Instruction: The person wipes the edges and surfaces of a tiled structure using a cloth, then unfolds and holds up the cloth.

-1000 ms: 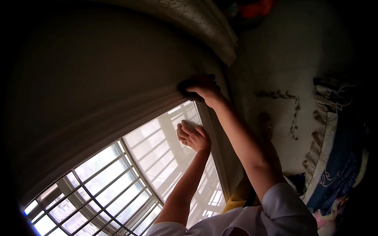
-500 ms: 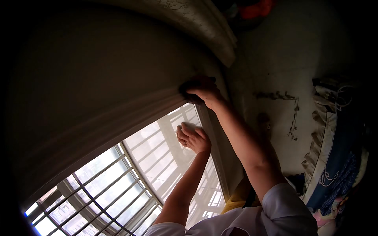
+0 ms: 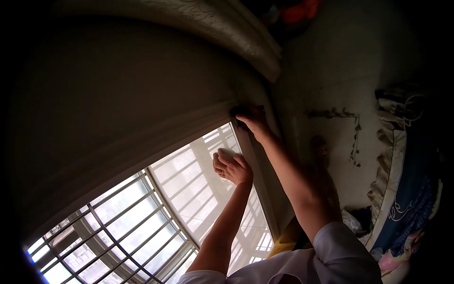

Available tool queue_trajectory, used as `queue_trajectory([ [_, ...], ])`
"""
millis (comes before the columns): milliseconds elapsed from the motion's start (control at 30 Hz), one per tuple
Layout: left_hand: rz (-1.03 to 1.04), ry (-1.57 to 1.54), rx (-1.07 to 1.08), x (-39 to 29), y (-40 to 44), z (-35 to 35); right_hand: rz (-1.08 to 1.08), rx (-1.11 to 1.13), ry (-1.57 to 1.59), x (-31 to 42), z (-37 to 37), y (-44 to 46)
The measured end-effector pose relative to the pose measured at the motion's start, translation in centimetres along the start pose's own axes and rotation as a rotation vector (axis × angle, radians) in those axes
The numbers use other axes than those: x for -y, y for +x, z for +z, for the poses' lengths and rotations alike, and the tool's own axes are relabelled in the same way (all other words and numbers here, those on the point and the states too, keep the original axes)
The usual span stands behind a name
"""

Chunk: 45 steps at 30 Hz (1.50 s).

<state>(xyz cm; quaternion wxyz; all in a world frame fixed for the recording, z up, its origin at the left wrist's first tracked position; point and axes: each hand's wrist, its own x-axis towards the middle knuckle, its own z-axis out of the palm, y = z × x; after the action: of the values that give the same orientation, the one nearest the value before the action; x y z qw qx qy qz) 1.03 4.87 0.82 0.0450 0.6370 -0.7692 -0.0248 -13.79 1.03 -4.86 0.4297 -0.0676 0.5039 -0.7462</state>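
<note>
My left hand, with a ring on one finger, rests on the glossy pale surface beside the barred window. Its fingers are curled together around something pale, too hidden to name. Farther up, my right hand is at the upper corner of the pale surface's frame. Its fingers are bent round something dark against the edge of the dim wall-like surface; shadow hides what this is.
Metal bars cross the bright window at the lower left. A patterned curtain hangs at the top. On the right are a blue cloth with a ruffled edge and a floor with a dark leafy pattern. Something red lies at the top.
My right hand has shifted a little right and down along the corner, and less of the dark thing shows. My left hand has stayed nearly in place.
</note>
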Motion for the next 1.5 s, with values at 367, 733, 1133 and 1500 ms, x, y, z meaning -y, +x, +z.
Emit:
queue_trajectory([
  [367,-0.017,-0.001,0.006,-0.2,0.1,0.1,-0.160,-0.158,0.159,0.9,3.9,-2.0],
  [733,0.002,0.017,-0.019,-0.1,0.0,0.1,-0.291,0.050,-0.229,6.5,3.1,0.8],
  [1133,0.031,0.008,-0.035,-0.3,0.0,-0.1,-0.779,0.117,-0.700,7.5,2.2,2.4],
  [1500,0.003,0.017,-0.006,-0.4,0.1,-0.1,-0.399,-0.091,-0.646,2.7,1.6,2.3],
])
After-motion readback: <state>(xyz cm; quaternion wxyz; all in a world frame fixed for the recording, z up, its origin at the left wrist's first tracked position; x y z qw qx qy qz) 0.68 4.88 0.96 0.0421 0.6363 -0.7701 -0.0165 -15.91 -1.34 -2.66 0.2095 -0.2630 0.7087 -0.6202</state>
